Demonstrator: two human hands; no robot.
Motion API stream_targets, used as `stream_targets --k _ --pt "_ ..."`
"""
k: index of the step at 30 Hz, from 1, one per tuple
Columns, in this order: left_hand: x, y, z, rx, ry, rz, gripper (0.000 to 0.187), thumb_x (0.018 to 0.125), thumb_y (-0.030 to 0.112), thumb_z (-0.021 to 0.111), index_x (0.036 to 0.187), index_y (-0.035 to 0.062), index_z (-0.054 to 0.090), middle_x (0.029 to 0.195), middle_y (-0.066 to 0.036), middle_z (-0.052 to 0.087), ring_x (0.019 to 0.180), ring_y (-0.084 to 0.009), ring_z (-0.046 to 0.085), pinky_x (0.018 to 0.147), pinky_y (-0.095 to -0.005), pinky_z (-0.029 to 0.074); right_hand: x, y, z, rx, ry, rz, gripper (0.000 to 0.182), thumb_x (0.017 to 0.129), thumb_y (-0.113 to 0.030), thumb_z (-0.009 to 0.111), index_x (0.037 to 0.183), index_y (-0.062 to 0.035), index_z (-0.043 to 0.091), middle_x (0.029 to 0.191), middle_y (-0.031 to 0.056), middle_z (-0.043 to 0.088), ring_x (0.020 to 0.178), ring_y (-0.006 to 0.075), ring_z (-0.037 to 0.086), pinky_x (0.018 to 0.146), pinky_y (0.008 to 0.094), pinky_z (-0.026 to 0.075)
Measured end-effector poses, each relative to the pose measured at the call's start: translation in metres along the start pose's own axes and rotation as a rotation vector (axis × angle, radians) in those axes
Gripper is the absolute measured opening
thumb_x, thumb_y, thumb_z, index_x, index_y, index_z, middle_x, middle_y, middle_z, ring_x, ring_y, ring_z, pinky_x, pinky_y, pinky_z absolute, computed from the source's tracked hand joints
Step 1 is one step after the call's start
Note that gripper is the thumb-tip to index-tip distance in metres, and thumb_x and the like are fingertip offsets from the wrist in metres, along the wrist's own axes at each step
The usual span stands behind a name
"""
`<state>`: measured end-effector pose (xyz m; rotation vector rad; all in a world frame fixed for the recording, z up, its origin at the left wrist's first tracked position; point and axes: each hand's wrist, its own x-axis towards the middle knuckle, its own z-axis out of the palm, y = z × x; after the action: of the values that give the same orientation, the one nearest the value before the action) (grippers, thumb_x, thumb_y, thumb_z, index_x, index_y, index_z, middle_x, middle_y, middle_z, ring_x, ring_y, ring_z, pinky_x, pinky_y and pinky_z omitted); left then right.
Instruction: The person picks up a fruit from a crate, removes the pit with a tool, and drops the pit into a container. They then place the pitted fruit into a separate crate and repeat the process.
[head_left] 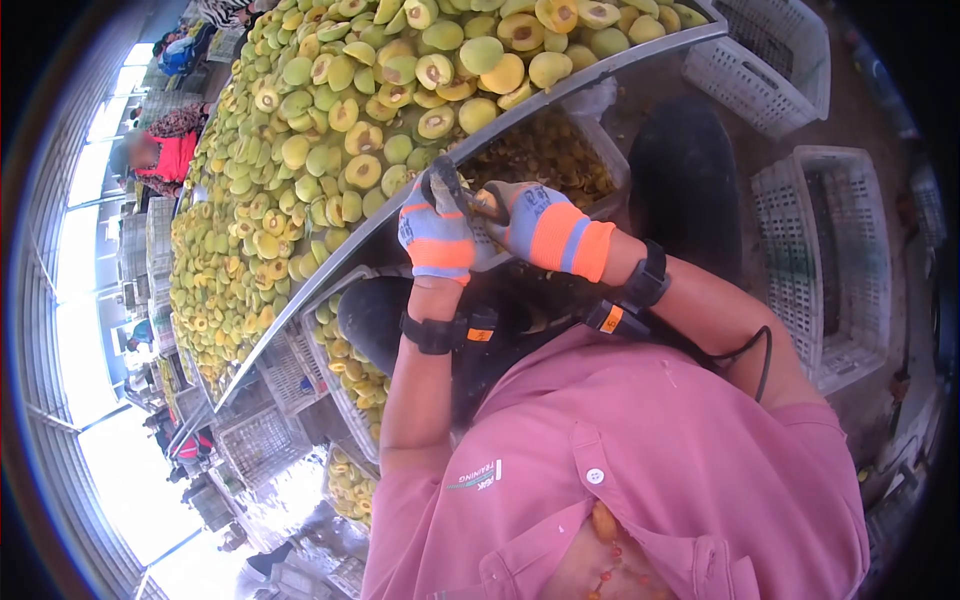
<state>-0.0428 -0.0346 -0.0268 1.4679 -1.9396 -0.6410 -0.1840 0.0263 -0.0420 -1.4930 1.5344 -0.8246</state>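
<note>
My left hand (pixel 437 235), in a grey and orange glove with dark fingertips, is closed at the metal edge of the fruit table. Beside it, my right hand (pixel 548 230), gloved alike, is closed with its fingertips meeting the left ones. A small brownish piece (pixel 488 204) shows between the hands; its kind is too small to tell. Halved yellow-green stone fruit (pixel 362 170), many with brown pits showing, lies heaped just beyond my hands. Under them, a crate of brown scraps (pixel 545 160) stands below the table edge.
The metal table rim (pixel 590 75) runs diagonally past my hands. White plastic crates (pixel 825 260) (pixel 765 65) stand at the right. More fruit fills a crate (pixel 352 375) at lower left. A person in red (pixel 178 155) is across the heap, with stacked crates behind.
</note>
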Motion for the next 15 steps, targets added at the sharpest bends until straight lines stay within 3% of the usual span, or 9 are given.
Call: stream_targets --k 2,4,6,7,8,9,10,14,15 --pt "0.004 -0.016 0.003 0.199 0.000 0.046 0.041 0.100 0.032 0.043 0.087 -0.0011 0.062 0.067 -0.006 0.060 0.063 -0.0160 0.054 0.060 -0.0313 0.043 -0.002 0.002 0.000 -0.039 -0.011 -0.017 0.027 0.081 -0.027 0.059 0.095 -0.0047 0.062 0.088 0.0218 0.066 0.086 0.0399 0.062 0.074 0.0447 0.049" --pt "0.013 -0.011 0.001 -0.091 -0.269 -0.192 0.038 0.096 0.034 0.046 0.101 0.0010 0.064 0.092 -0.022 0.066 0.088 -0.0390 0.063 0.076 -0.0446 0.049 -0.010 0.003 -0.012 -0.042 -0.028 -0.090 0.025 0.081 -0.025 0.059 0.094 -0.0045 0.063 0.086 0.0216 0.066 0.084 0.0398 0.063 0.073 0.0446 0.049" --pt "0.009 -0.017 0.000 0.535 -0.447 0.316 0.047 0.097 0.041 0.041 0.096 0.0013 0.066 0.093 -0.022 0.066 0.092 -0.0409 0.061 0.079 -0.0452 0.049 -0.006 0.025 -0.004 -0.036 -0.088 -0.147 0.017 0.080 -0.011 0.061 0.095 -0.0034 0.063 0.078 0.0176 0.066 0.073 0.0282 0.065 0.066 0.0387 0.050" --pt "0.011 0.004 -0.008 0.482 -0.534 0.121 0.055 0.096 0.047 0.037 0.094 0.0007 0.068 0.095 -0.023 0.066 0.094 -0.0405 0.061 0.084 -0.0454 0.048 -0.007 0.017 -0.008 0.053 -0.219 -0.031 0.019 0.082 -0.014 0.059 0.095 -0.0031 0.066 0.087 0.0228 0.066 0.082 0.0373 0.064 0.071 0.0412 0.050" --pt "0.013 0.025 -0.015 0.444 -0.600 -0.076 0.063 0.095 0.052 0.034 0.092 0.0002 0.069 0.097 -0.024 0.066 0.097 -0.0401 0.060 0.089 -0.0457 0.046 -0.006 0.019 -0.004 0.161 -0.220 -0.013 0.021 0.083 -0.012 0.059 0.100 -0.0022 0.066 0.088 0.0207 0.068 0.080 0.0328 0.066 0.070 0.0399 0.050" --pt "0.015 0.020 -0.010 0.350 -0.476 -0.180 0.057 0.091 0.056 0.042 0.098 0.0063 0.070 0.098 -0.021 0.066 0.096 -0.0387 0.061 0.085 -0.0431 0.047 -0.005 0.028 0.007 0.324 -0.133 -0.084 0.022 0.084 -0.012 0.060 0.102 -0.0003 0.064 0.085 0.0162 0.068 0.078 0.0241 0.066 0.070 0.0363 0.050" --pt "0.021 0.033 -0.019 0.273 -0.511 -0.248 0.058 0.090 0.057 0.042 0.100 0.0065 0.070 0.100 -0.023 0.066 0.099 -0.0389 0.060 0.087 -0.0418 0.046 -0.003 0.028 0.012 0.371 -0.098 -0.093 0.022 0.084 -0.011 0.061 0.102 0.0008 0.063 0.085 0.0147 0.067 0.079 0.0202 0.064 0.071 0.0341 0.049" --pt "0.032 0.037 -0.020 0.119 -0.457 -0.243 0.056 0.091 0.049 0.045 0.111 -0.0006 0.062 0.105 -0.025 0.064 0.104 -0.0396 0.058 0.087 -0.0428 0.047 -0.003 0.027 -0.002 0.379 0.159 -0.192 0.023 0.083 -0.007 0.063 0.104 0.0031 0.060 0.089 0.0109 0.065 0.083 0.0124 0.058 0.076 0.0282 0.047" --pt "0.030 0.026 -0.014 0.063 -0.439 -0.226 0.056 0.091 0.048 0.047 0.115 -0.0014 0.060 0.106 -0.025 0.064 0.104 -0.0397 0.058 0.087 -0.0424 0.047 0.003 0.033 -0.005 0.518 0.162 -0.153 0.028 0.084 -0.005 0.064 0.110 0.0020 0.059 0.099 0.0071 0.065 0.089 0.0111 0.057 0.079 0.0266 0.047"
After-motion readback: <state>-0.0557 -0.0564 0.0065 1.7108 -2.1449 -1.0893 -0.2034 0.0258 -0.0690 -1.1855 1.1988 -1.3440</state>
